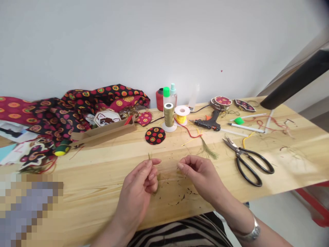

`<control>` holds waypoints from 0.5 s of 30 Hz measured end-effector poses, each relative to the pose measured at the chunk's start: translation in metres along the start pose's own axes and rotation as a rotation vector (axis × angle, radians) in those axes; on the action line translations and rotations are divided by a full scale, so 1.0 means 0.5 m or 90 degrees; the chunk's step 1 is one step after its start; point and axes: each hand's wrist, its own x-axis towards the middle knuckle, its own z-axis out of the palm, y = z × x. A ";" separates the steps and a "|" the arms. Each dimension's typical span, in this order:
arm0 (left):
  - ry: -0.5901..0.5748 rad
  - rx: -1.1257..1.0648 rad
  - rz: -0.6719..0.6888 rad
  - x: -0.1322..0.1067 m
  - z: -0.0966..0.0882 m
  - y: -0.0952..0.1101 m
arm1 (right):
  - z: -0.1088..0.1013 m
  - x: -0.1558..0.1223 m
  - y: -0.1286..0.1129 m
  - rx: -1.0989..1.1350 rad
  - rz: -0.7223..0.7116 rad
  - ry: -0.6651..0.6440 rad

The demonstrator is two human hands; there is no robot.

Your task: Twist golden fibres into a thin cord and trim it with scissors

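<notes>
My left hand (140, 180) is closed around a small bundle of olive-green thread, a tassel (149, 156), whose top pokes out above the fingers; its lower strands hang partly hidden behind them. To its right, my right hand (202, 173) pinches thumb and forefinger together on what looks like a fine thread, barely visible. Both hands are raised over the wooden table's near side. Just beyond the right hand lies another olive tassel (208, 150) with a red cord (189, 132). Black-handled scissors (239, 151) lie open to the right.
Spools of olive thread (169, 116) and yellow cord (181, 118) stand at the back, beside a glue gun (209, 121). A round patterned fabric piece (155, 136) lies before them. Patterned cloth (102, 97) and a cardboard tray (105, 133) fill the left. Thread scraps litter the wood.
</notes>
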 end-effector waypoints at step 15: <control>-0.048 0.017 -0.077 -0.002 0.015 -0.030 | 0.058 -0.038 0.019 -0.251 -0.441 0.113</control>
